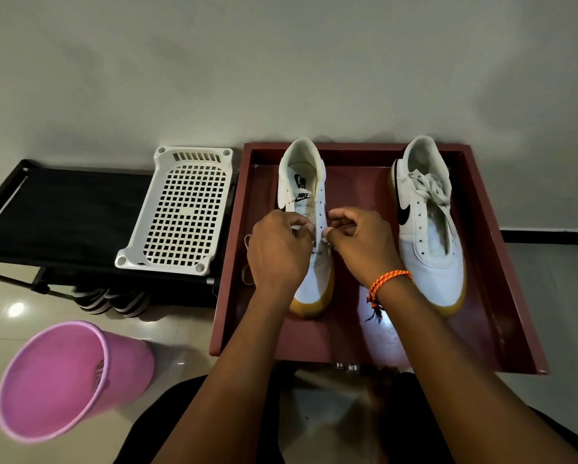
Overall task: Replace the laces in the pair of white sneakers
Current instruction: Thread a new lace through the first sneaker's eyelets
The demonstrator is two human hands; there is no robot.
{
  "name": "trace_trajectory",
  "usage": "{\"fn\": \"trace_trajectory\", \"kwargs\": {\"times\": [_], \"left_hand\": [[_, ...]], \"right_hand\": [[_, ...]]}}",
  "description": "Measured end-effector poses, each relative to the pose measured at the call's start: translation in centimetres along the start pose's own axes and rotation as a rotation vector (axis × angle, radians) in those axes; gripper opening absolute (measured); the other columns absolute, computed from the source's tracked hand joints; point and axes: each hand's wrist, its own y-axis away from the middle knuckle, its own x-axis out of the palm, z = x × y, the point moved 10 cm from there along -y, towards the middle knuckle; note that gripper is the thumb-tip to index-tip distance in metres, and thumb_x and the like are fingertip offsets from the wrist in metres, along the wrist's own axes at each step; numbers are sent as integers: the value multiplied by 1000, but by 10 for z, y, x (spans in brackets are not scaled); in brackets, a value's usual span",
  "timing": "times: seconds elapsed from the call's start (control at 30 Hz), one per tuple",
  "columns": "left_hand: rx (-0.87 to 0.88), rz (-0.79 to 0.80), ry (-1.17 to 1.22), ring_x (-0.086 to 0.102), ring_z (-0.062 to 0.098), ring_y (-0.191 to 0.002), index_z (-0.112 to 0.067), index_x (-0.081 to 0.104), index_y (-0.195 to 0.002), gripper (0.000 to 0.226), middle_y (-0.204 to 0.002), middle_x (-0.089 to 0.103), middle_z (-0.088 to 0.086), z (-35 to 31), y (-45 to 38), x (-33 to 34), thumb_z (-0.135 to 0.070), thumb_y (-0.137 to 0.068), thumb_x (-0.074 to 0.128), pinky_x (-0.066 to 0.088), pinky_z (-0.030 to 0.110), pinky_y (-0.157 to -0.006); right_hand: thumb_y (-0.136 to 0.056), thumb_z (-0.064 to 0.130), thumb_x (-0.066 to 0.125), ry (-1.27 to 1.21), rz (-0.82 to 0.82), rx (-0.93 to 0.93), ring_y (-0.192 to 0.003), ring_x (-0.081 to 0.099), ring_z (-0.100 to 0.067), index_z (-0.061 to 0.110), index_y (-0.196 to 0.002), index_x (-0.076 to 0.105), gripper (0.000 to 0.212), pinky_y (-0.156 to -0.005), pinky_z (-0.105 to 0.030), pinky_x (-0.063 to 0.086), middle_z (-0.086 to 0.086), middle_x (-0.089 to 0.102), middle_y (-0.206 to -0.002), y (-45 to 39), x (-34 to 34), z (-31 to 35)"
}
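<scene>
sneaker (pixel 309 229) under both hands (pixel 317 249), lace (pixel 247 259) pinched

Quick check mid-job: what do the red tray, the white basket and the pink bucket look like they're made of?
Red tray: probably lacquered wood or plastic; its glossy floor mirrors a light. White basket: moulded plastic, matte, with a grid of square holes. Pink bucket: smooth plastic with a thin rolled rim.

A plain pale wall (pixel 280 61) meets a glossy tiled floor (pixel 19 329) catching a lamp's glare (pixel 15 309). A dark baseboard (pixel 548 236) runs right; a black rack (pixel 63 212), possibly fabric, stands left.
</scene>
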Motion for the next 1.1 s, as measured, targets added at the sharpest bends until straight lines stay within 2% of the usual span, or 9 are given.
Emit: {"fn": "trace_trajectory", "kwargs": {"times": [0.17,0.27,0.43,0.57,0.67,0.8,0.9,0.97,1.1], "left_hand": [[-33,65,99,71,12,-88,-25,81,-87,9,-102,76,-8,13,-6,11,-19,-94,78,59,39,-80],[-23,81,115,70,13,-86,-24,80,-87,9,-100,75,-8,15,-7,12,-18,-94,78,55,35,-76],[-1,132,133,65,8,-75,-30,76,-80,21,-94,73,-11,15,-9,14,-14,-92,78,47,29,-70],[1,160,128,64,4,-66,-32,75,-75,24,-77,71,-16,16,-12,13,-14,-91,78,47,25,-66],[29,168,93,65,3,-66,-31,76,-76,22,-73,71,-18,13,-13,11,-15,-91,78,48,25,-65],[52,135,75,69,1,-73,-23,83,-85,10,-81,74,-17,6,-6,12,-18,-93,79,55,27,-68],[47,105,74,73,6,-78,-20,85,-91,6,-89,80,-11,4,-2,12,-18,-93,79,60,34,-75],[41,97,74,74,10,-79,-20,85,-89,10,-88,80,-9,2,-1,12,-16,-93,77,61,37,-75],[36,154,58,70,14,-68,-16,82,-81,20,-75,76,-6,-1,-2,13,-9,-92,67,59,40,-66]], "right_hand": [[-84,19,84,7,42,4,-81,73,-4,25,-108,81,25,-85,-39,63,22,72,-83,2,-1,2],[-82,21,87,9,51,1,-80,73,-3,25,-107,81,27,-83,-37,64,20,73,-83,2,-3,1],[-81,17,89,-6,85,-12,-81,74,-4,20,-111,81,31,-78,-24,62,18,73,-84,2,-5,3],[-81,14,89,-16,105,-27,-79,72,3,17,-111,81,31,-68,-7,54,23,70,-78,3,-5,5],[-81,11,89,-12,116,-35,-73,69,10,17,-108,82,28,-64,-5,51,26,67,-72,3,-6,6],[-83,15,88,63,105,-54,-73,68,9,19,-110,82,28,-71,-11,54,31,64,-71,7,-7,9],[-85,22,87,108,90,-49,-87,72,0,21,-120,79,36,-87,-29,61,14,78,-96,8,-7,9],[-86,24,86,125,83,-51,-92,73,-5,22,-122,78,37,-92,-36,61,6,80,-107,8,-7,11],[-86,20,86,109,70,-58,-86,72,-5,20,-116,81,31,-89,-37,62,7,79,-99,8,-9,12]]}}
